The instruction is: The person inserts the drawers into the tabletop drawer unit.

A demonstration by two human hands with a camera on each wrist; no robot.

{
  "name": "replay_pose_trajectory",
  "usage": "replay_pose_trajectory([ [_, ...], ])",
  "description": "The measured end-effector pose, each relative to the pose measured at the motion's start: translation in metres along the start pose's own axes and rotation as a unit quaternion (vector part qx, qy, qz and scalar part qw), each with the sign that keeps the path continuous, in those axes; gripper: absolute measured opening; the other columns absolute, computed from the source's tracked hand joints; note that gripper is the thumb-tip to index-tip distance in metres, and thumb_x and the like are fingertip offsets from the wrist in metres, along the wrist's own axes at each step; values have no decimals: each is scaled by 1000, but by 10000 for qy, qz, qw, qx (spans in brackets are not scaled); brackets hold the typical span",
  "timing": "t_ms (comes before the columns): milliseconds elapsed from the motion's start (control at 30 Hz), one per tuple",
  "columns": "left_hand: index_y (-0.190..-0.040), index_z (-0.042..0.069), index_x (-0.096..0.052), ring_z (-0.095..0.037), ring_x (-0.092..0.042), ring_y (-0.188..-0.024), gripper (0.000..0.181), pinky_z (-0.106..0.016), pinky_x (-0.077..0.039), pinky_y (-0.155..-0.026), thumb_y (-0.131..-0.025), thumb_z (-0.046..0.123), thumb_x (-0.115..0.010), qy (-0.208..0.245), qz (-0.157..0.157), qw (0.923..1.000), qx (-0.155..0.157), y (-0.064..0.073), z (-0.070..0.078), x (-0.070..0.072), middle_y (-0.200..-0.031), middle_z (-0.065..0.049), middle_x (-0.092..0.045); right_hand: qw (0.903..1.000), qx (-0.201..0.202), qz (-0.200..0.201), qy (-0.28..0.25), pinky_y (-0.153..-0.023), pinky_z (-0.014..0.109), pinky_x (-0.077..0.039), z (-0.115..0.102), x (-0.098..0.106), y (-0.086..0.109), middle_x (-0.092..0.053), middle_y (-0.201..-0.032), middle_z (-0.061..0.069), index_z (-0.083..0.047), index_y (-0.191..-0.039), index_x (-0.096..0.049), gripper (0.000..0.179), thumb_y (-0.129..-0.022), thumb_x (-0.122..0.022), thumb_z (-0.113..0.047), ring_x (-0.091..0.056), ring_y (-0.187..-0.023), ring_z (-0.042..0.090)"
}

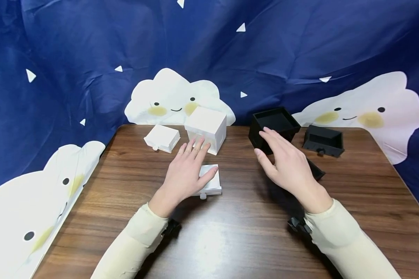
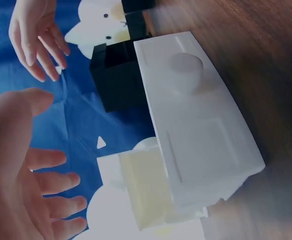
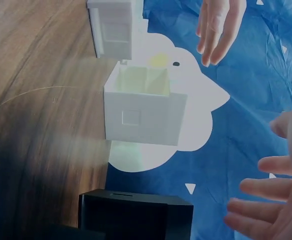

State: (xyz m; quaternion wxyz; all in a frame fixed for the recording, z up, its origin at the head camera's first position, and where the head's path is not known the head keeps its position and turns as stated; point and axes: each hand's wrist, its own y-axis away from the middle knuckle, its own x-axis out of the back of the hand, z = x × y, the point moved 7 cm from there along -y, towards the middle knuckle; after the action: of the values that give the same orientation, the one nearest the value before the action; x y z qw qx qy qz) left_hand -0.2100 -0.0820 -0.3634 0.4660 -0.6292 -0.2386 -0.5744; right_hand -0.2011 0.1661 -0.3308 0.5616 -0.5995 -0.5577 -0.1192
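Note:
My left hand (image 1: 185, 170), fingers straight and slightly spread, hovers over a small white drawer (image 1: 213, 188) with a round knob, partly hiding it. Just beyond its fingertips stands a white box-shaped cabinet (image 1: 209, 120), whose hollow inside shows in the right wrist view. My right hand (image 1: 288, 166) is held over a black drawer (image 1: 315, 170), mostly covered by the hand, and its fingers overlap a black box-shaped cabinet (image 1: 274, 120) in the head view. Neither hand holds anything. In the left wrist view the white drawer (image 2: 201, 125) looms large beside the relaxed left fingers (image 2: 61, 182).
A second white drawer (image 1: 162, 137) lies left of the white cabinet. Right of the black cabinet rests another black drawer (image 1: 322, 139) with a knob. A blue cloth (image 1: 265, 50) with clouds hangs behind the brown wooden table (image 1: 237, 232).

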Motion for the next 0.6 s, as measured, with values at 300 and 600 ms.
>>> replay_pose_trajectory([
  [300, -147, 7, -61, -34, -71, -125, 57, -51, -59, -105, -103, 43, -64, 602, 506, 9969, -20, 11, -9, 6, -134, -12, -76, 9963, -16, 509, -695, -90, 60, -59, 2, -9, -15, -78, -124, 20, -4, -143, -64, 41, -105, -68, -19, -76, -108, 37],
  [600, -141, 10, -67, -33, -79, -92, 49, -54, -62, -74, -102, 39, -67, 1153, 649, 9908, 275, 19, -22, 8, -115, -10, -82, 9888, -212, -35, -1476, -97, 52, -62, 3, -35, -36, -75, -130, 19, -5, -152, -54, 48, -108, -64, -19, -77, -109, 35],
])
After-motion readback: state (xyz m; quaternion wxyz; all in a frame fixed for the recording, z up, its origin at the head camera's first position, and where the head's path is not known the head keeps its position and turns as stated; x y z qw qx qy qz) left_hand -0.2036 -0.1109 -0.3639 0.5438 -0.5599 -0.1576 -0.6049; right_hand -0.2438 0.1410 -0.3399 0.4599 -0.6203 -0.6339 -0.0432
